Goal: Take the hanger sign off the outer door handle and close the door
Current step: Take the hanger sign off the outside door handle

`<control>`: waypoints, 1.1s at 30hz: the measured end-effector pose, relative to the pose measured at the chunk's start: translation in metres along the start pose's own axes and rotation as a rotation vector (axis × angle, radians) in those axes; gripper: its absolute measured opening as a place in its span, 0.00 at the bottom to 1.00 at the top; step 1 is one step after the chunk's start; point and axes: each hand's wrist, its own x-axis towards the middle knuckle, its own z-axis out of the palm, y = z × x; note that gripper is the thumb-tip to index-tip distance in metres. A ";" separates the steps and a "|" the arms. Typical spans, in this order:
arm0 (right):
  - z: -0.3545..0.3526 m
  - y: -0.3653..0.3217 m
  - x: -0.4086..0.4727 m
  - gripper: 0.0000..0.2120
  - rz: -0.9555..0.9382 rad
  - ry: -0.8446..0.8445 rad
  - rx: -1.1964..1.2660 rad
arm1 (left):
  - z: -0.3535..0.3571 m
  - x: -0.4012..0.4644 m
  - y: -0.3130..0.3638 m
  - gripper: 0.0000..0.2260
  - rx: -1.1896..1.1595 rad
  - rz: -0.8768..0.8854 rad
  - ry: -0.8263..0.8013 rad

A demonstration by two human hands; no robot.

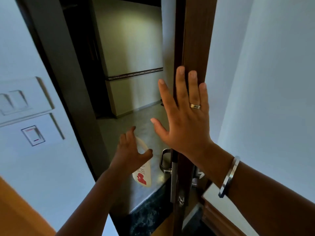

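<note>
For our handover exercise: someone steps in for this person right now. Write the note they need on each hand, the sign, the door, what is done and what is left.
Left hand: gripping the top loop of the hanger sign, which hangs clear of the outer door handle.
Right hand: open, flat against the edge of the door, holding nothing.
Door: open wide, corridor visible beyond.
Done: sign appears to be off the handle.
Left: bring the sign inside, then close the door.
</note>
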 end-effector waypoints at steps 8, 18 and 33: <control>-0.007 -0.044 -0.027 0.36 -0.057 -0.150 0.556 | -0.073 -0.051 0.017 0.39 0.054 0.013 0.303; 0.005 -0.070 -0.095 0.15 0.378 -1.084 1.107 | -0.081 -0.085 0.046 0.32 -0.153 0.028 0.458; 0.087 0.134 -0.164 0.11 0.559 -1.445 1.001 | 0.086 -0.040 0.075 0.08 -0.243 0.081 0.196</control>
